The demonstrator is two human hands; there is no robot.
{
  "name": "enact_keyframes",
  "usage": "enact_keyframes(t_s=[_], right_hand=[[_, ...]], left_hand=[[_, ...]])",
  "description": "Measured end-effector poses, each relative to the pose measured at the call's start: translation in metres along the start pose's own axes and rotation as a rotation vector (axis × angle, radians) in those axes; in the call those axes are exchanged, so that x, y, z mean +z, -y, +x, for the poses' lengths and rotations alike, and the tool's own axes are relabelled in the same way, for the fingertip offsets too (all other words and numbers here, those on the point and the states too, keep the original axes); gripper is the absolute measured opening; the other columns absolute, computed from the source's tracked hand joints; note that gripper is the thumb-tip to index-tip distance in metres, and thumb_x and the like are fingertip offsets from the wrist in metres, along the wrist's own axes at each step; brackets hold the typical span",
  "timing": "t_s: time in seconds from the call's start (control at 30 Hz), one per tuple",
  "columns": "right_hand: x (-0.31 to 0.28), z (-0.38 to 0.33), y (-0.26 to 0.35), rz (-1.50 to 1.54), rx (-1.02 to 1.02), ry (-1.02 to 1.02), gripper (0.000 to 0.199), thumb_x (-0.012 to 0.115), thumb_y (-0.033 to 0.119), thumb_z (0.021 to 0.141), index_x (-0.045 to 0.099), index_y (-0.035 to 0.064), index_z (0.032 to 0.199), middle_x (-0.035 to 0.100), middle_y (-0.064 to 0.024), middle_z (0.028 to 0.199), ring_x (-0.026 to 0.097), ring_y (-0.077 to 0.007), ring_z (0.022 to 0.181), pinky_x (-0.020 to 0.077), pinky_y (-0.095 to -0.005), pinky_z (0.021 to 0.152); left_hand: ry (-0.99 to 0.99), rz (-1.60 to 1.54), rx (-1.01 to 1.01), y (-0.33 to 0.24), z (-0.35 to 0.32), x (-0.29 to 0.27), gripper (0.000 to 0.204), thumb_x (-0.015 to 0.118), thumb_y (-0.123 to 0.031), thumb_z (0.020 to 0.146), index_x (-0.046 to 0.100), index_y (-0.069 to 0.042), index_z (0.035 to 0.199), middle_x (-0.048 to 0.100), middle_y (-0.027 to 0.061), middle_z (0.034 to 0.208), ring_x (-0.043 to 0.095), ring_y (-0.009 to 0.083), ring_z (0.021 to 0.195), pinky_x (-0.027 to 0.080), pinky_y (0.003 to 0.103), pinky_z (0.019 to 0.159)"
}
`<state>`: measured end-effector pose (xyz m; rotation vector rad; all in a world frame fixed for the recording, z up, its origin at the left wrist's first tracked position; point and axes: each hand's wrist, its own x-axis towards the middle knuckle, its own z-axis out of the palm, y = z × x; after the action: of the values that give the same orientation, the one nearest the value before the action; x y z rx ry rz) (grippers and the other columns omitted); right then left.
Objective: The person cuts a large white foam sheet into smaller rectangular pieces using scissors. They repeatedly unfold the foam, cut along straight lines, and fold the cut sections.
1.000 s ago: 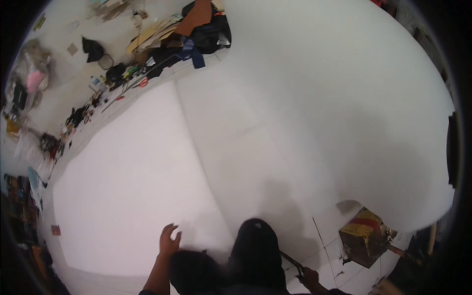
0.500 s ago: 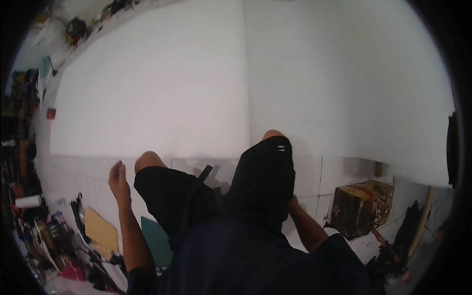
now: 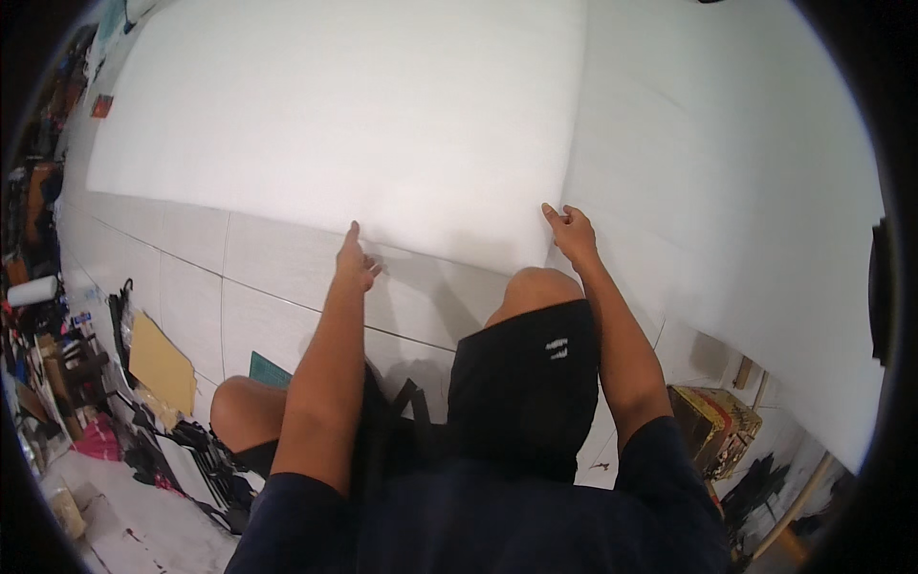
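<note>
A thick white sheet (image 3: 335, 115), perhaps foam, lies flat on the pale tiled floor before my knees. My left hand (image 3: 358, 260) is at its near edge, the index finger stretched forward and the other fingers apart. At the sheet's right edge, close to the near corner, is my right hand (image 3: 574, 234), thumb and index finger spread with nothing visible between them. Whether either hand touches the sheet is hard to tell. Another white expanse (image 3: 736, 172) extends to the right and curves upward at its far right side.
A worn cardboard box (image 3: 717, 430) stands to my right, near a wooden stick (image 3: 794, 507). On the left lie a tan board (image 3: 160, 368), a green mat (image 3: 271, 369), a white roll (image 3: 33, 291) and much clutter. A small orange-red box (image 3: 102, 106) sits by the sheet's left edge.
Both hands have come forward from beside my legs to the sheet's near edge and right edge. My view has shifted and turned, and my knees have changed position.
</note>
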<state>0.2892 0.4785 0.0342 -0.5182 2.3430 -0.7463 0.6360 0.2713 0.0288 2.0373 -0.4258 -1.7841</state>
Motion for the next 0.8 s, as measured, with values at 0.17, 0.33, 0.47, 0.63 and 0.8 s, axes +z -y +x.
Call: enact_keyframes(t_s=[0.17, 0.33, 0.47, 0.63, 0.8], right_hand=[[0.015, 0.020, 0.015, -0.058, 0.154, 0.190, 0.082, 0.067, 0.057, 0.083, 0.053, -0.0137, 0.123, 0.065, -0.0183, 0.100, 0.065, -0.0221, 0.079, 0.0541, -0.0341, 0.071], [0.016, 0.027, -0.003, 0.006, 0.245, 0.319, 0.075, 0.068, 0.051, 0.086, 0.052, -0.0141, 0.120, 0.061, -0.0208, 0.111, 0.062, -0.0266, 0.100, 0.0542, -0.0371, 0.082], [0.019, 0.015, 0.006, 0.173, 0.275, 0.213, 0.065, 0.070, 0.048, 0.086, 0.057, -0.0113, 0.110, 0.062, -0.0158, 0.102, 0.061, -0.0229, 0.096, 0.0526, -0.0371, 0.083], [0.027, 0.009, -0.005, 0.078, 0.146, 0.167, 0.054, 0.071, 0.046, 0.086, 0.061, -0.0060, 0.094, 0.060, -0.0111, 0.086, 0.055, -0.0178, 0.076, 0.0469, -0.0320, 0.065], [0.028, 0.011, -0.010, 0.000, 0.116, 0.131, 0.050, 0.071, 0.047, 0.085, 0.060, -0.0023, 0.081, 0.056, -0.0064, 0.075, 0.046, -0.0143, 0.065, 0.0402, -0.0304, 0.057]], left_hand=[[0.089, -0.128, 0.100, 0.020, 0.010, 0.010, 0.058, 0.058, -0.039, 0.095, 0.042, 0.002, 0.134, 0.051, 0.0213, 0.125, 0.051, 0.0334, 0.112, 0.042, 0.047, 0.098], [-0.011, -0.155, 0.094, 0.024, 0.019, 0.020, 0.038, 0.061, -0.033, 0.093, 0.054, 0.004, 0.099, 0.053, 0.0099, 0.086, 0.047, 0.0208, 0.071, 0.040, 0.039, 0.061], [-0.143, -0.030, 0.117, 0.030, 0.023, 0.023, 0.047, 0.061, -0.040, 0.092, 0.058, 0.006, 0.092, 0.053, 0.0078, 0.071, 0.045, 0.0192, 0.057, 0.037, 0.043, 0.050], [-0.114, -0.051, 0.070, 0.032, 0.024, 0.013, 0.050, 0.061, -0.040, 0.092, 0.058, 0.009, 0.100, 0.059, 0.0128, 0.085, 0.053, 0.0228, 0.072, 0.044, 0.046, 0.056], [-0.176, -0.078, 0.127, 0.035, 0.017, 0.016, 0.043, 0.063, -0.037, 0.092, 0.057, 0.006, 0.093, 0.057, 0.0104, 0.077, 0.050, 0.0212, 0.065, 0.041, 0.043, 0.052]])
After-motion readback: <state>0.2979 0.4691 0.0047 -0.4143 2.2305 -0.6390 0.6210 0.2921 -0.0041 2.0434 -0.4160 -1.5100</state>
